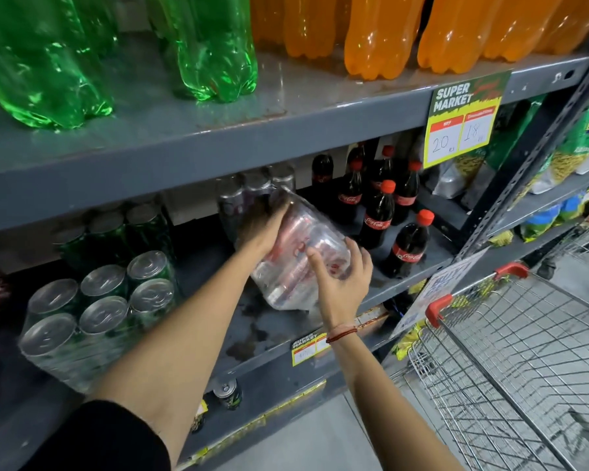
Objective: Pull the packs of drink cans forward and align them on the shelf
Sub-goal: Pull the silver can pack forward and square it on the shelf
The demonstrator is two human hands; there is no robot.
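A shrink-wrapped pack of red and silver cans point(298, 243) is tilted above the grey middle shelf point(249, 321). My left hand point(264, 229) grips its upper back end and my right hand point(342, 283) holds its lower front side. Behind it stands another wrapped pack of dark cans point(249, 195), deeper in the shelf. At the left front, a wrapped pack of green cans point(92, 311) sits near the shelf edge, with more green cans point(116, 232) behind it.
Small cola bottles point(378, 212) stand just right of the held pack. Large green bottles point(48, 62) and orange bottles point(381, 32) fill the shelf above. A wire shopping trolley point(510, 334) is at the right. A loose can point(228, 392) stands on the lower shelf.
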